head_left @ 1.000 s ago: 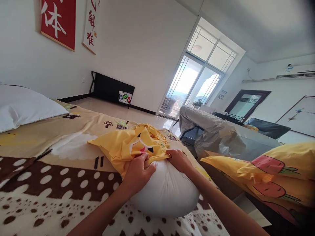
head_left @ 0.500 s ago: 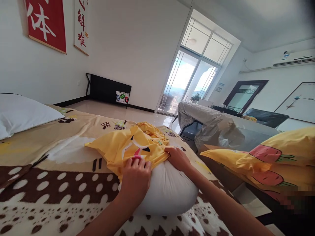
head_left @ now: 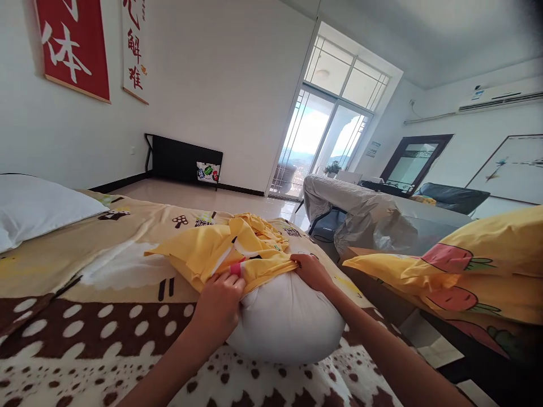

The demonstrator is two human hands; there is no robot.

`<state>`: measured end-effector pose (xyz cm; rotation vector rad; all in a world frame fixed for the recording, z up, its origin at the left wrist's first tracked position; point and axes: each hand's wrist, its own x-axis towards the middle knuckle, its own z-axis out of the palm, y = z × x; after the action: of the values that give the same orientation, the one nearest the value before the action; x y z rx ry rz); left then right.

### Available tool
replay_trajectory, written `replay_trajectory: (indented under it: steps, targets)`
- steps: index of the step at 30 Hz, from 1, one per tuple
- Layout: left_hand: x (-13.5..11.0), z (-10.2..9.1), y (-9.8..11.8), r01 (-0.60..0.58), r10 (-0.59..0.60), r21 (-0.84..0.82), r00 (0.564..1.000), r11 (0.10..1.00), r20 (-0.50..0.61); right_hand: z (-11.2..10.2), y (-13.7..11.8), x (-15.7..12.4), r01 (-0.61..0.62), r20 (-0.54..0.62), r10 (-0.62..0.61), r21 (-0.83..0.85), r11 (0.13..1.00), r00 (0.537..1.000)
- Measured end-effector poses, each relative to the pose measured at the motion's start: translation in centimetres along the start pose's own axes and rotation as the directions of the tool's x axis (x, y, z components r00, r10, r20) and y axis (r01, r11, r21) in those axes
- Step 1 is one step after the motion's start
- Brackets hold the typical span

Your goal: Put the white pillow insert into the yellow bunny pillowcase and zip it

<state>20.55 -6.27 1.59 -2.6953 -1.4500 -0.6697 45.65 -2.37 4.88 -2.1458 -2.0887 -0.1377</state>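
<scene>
A plump white pillow (head_left: 288, 319) lies on the bed in front of me, its far end inside a bunched yellow pillowcase (head_left: 220, 251) with a cartoon print. My left hand (head_left: 218, 308) is closed on the pillowcase's open edge at the pillow's left side. My right hand (head_left: 311, 271) grips the same edge on the right side, fingers curled over the cloth. Most of the pillow is bare and bulges out below both hands.
The bed carries a tan, brown and white spotted blanket (head_left: 97, 328). A second white pillow (head_left: 38, 206) lies at the left. A yellow carrot-print cushion (head_left: 458, 265) sits at the right. Beyond the bed stand a covered sofa (head_left: 365, 217), a balcony door (head_left: 314, 147) and a black folded table (head_left: 182, 161).
My left hand has slid leftwards and down along the pillowcase edge, bunching the cloth. The right hand keeps its grip. The view has shifted slightly.
</scene>
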Motion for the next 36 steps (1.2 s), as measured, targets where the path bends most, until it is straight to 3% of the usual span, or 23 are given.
replay_trajectory:
  steps: [3,5,7,9,10,12,16,19,22,25,28,32,36]
  targets:
    - [0.5,2.8,0.4,0.010,0.005,0.056,0.964,0.998,-0.265,0.1,0.3,-0.1,-0.032,0.000,0.032,0.004,0.999,0.999]
    - [1.1,4.3,0.1,-0.010,0.058,0.105,0.883,0.994,-0.466,0.1,0.2,-0.4,-0.058,-0.006,0.058,0.008,0.998,0.998]
    - [1.6,5.2,-0.5,-0.029,0.134,0.177,0.774,0.984,-0.618,0.2,-0.1,-0.6,-0.083,-0.012,0.083,0.014,0.996,0.996]
    - [2.0,5.5,-1.0,-0.035,0.195,0.240,0.699,0.970,-0.688,0.2,-0.4,-0.8,-0.108,-0.016,0.108,0.020,0.994,0.994]
    - [2.0,5.4,-1.0,-0.026,0.200,0.251,0.685,0.968,-0.700,0.2,-0.5,-0.9,-0.119,-0.018,0.119,0.024,0.993,0.993]
    - [1.8,4.6,-0.7,-0.004,0.131,0.185,0.721,0.983,-0.680,0.3,-0.5,-0.8,-0.137,-0.015,0.137,0.031,0.990,0.990]
    - [0.6,1.5,1.2,-0.023,-0.037,-0.147,0.918,0.989,-0.395,0.5,0.0,-0.7,-0.151,-0.003,0.152,0.041,0.988,0.988]
    - [0.0,0.3,2.7,-0.006,-0.045,-0.206,0.970,0.979,-0.240,0.6,0.2,-1.1,-0.153,-0.008,0.154,0.051,0.987,0.988]
    - [-0.1,0.9,4.2,0.027,-0.036,-0.042,0.976,0.999,-0.215,0.8,-0.3,-1.5,-0.153,-0.022,0.155,0.063,0.986,0.988]
    - [0.7,2.1,5.3,-0.024,0.068,0.189,0.970,0.982,-0.232,0.9,-0.9,-1.6,-0.154,-0.034,0.157,0.078,0.985,0.987]
    - [2.5,2.6,5.7,-0.078,0.168,0.311,0.947,0.947,-0.275,1.0,-0.8,-1.2,-0.157,-0.043,0.162,0.102,0.982,0.986]
    - [4.4,2.2,6.4,-0.131,0.282,0.391,0.891,0.911,-0.357,1.4,1.4,-0.8,-0.146,-0.097,0.162,0.154,0.977,0.982]
    - [2.5,2.3,7.7,-0.212,0.370,0.388,0.840,0.897,-0.396,2.2,4.9,-1.5,-0.132,-0.169,0.172,0.221,0.966,0.970]
